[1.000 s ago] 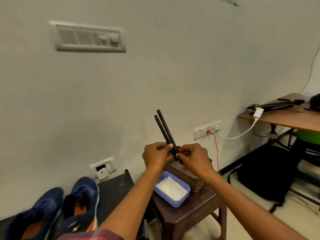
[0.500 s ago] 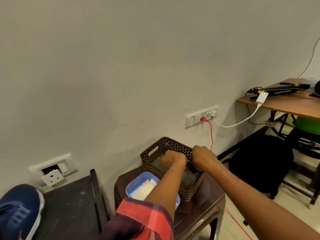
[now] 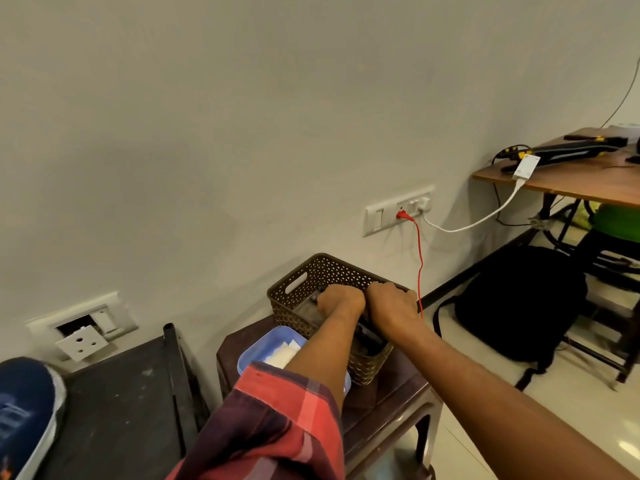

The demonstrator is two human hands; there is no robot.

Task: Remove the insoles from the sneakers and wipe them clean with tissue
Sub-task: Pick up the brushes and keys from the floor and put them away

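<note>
Both hands reach down into the brown lattice basket (image 3: 304,271) on the small dark worktop (image 3: 391,386), knuckles up and side by side. The left hand (image 3: 341,301) and right hand (image 3: 393,303) have their fingers curled below the rim. Whether they grip anything there cannot be told, since the fingertips are hidden. A dark flat strip (image 3: 369,337) shows in the basket just under the wrists; it is probably the insoles, so the task's thing lies in the basket, apart from the shoe. 1 blue sneaker (image 3: 27,410) sits at the left edge on a black bench (image 3: 121,393), well apart from the hands. A blue tub (image 3: 266,344) holding white tissue (image 3: 284,353) touches the basket's near side, partly covered by the left forearm. The step in hand looks like handling the insoles inside the basket. If they are not yet wiped, the next move calls for 1 hand to free itself, draw back over the rim and pick a sheet from the tub while the other brings an insole up clear of the basket
</note>
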